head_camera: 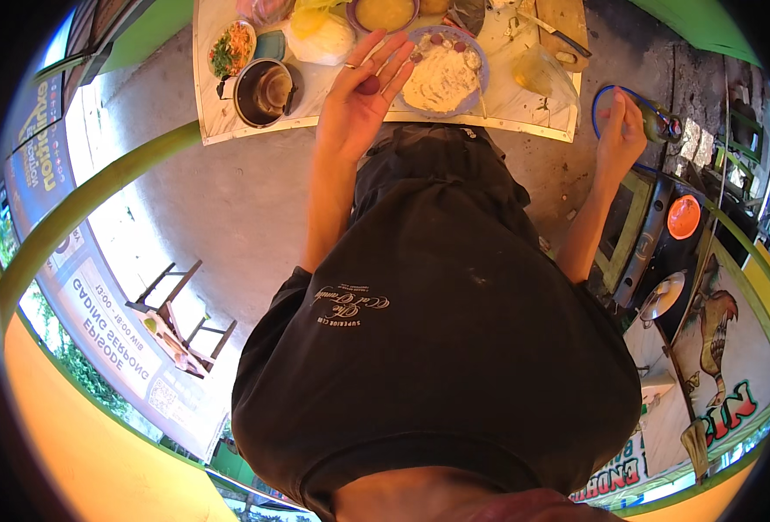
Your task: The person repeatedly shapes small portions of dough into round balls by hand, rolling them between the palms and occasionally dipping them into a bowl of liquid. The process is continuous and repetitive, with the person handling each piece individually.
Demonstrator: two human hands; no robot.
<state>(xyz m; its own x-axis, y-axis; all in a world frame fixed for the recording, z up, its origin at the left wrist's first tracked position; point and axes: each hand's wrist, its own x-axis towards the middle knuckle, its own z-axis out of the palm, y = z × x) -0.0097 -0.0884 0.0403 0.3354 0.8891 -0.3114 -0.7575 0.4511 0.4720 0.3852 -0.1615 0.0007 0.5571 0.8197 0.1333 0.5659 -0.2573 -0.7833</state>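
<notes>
A small reddish-brown ball rests on the upturned palm of my left hand, whose fingers are stretched out and slightly apart. Right of that hand, a round purple tray on the table holds white flour; several similar balls lie at its far side, one of them near the rim. My right hand is raised beyond the table's right edge, its fingers bent and close together. Whether anything is between those fingers cannot be told.
On the marble-patterned table stand a dark pot, a plate of chopped vegetables, a white plastic bag and a purple-rimmed bowl. A knife lies on a wooden board at right. A stove stands farther right.
</notes>
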